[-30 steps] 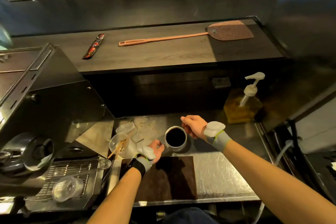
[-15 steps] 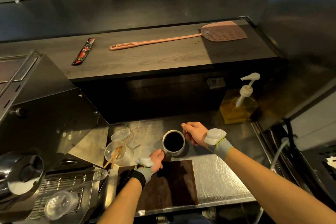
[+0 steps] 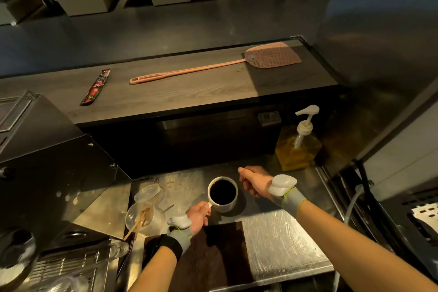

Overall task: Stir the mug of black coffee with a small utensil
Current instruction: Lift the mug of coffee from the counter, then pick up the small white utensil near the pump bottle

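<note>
Both hands are kept at the mug [image 3: 222,194], which stands on the steel counter [image 3: 279,239]: the left hand [image 3: 197,215] is closed on its handle, the right hand [image 3: 254,181] is curled just beside the rim, seemingly pinching something thin; whether a utensil is held cannot be told. Filled nearly to the brim with black coffee, the mug is judged heavy, rigid, breakable and easily spilled, best steadied by the handle. Print on the sachet [image 3: 95,87] cannot be read.

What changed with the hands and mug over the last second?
Little changed. The left hand shifted from beside the mug to hold its handle. The right hand stays curled beside the rim; whether it pinches a utensil is unclear. The mug, still full, has not moved on the counter.
</note>
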`<state>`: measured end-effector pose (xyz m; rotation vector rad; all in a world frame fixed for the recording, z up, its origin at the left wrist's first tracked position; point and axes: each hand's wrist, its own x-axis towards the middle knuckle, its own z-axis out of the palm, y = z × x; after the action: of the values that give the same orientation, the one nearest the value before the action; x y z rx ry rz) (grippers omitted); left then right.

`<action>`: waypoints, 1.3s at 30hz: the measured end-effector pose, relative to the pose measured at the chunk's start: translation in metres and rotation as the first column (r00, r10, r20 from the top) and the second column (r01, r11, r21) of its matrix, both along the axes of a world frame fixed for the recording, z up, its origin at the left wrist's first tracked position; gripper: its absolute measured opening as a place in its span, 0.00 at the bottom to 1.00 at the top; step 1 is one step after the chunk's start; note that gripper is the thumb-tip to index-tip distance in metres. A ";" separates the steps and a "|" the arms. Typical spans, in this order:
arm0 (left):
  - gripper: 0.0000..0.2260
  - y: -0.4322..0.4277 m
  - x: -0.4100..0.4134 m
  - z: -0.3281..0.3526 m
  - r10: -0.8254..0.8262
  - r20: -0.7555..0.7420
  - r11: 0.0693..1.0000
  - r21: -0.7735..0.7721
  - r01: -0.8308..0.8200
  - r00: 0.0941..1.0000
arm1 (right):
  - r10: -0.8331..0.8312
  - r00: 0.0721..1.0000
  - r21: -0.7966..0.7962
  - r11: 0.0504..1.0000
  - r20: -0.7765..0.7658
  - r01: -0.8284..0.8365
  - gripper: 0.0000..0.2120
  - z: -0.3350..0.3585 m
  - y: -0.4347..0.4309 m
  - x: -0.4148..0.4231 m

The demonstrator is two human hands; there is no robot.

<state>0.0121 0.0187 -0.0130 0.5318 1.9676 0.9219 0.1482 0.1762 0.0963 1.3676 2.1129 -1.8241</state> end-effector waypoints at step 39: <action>0.17 0.197 0.060 0.135 -0.038 0.074 0.980 0.199 0.023 0.997 | -0.160 0.959 0.597 0.802 0.235 -0.012 0.34 0.066 0.145 0.086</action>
<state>0.0726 0.2161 0.1215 0.6280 1.8041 1.1097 0.2340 0.3213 0.1620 1.7085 2.6037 -0.9062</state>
